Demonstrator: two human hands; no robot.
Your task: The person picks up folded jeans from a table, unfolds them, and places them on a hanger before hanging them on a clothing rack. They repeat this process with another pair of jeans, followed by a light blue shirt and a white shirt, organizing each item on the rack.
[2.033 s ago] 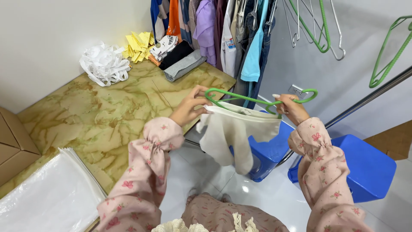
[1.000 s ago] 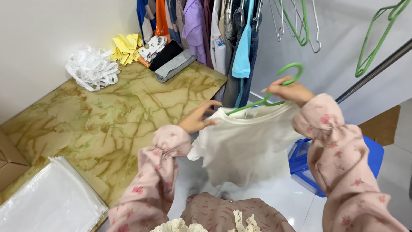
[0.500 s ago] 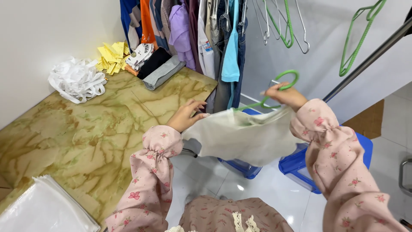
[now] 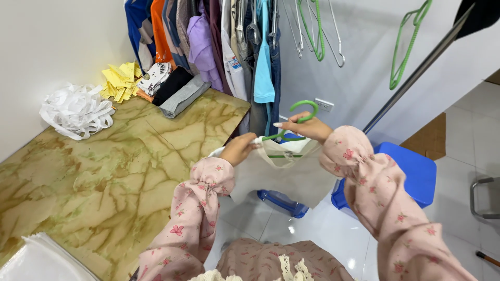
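Observation:
My right hand [image 4: 304, 126] grips a green plastic hanger [image 4: 297, 117] just below its hook. A cream-white garment [image 4: 291, 174] hangs on that hanger and drapes down between my arms. My left hand [image 4: 238, 148] pinches the garment's left shoulder edge at the hanger's end. Both arms wear pink floral sleeves. The hanger is raised in front of a row of hanging clothes [image 4: 224, 47].
A marble-patterned table [image 4: 104, 171] lies at left with a heap of white bands [image 4: 75, 110], yellow pieces [image 4: 120, 80] and folded clothes [image 4: 172, 88]. Empty green hangers [image 4: 409, 47] hang on a slanted rail [image 4: 416, 70]. A blue plastic stool [image 4: 411, 171] stands on the white floor.
The hanger with the garment has risen and moved closer to the hanging clothes. My view has shifted right, and the garment now hangs straighter.

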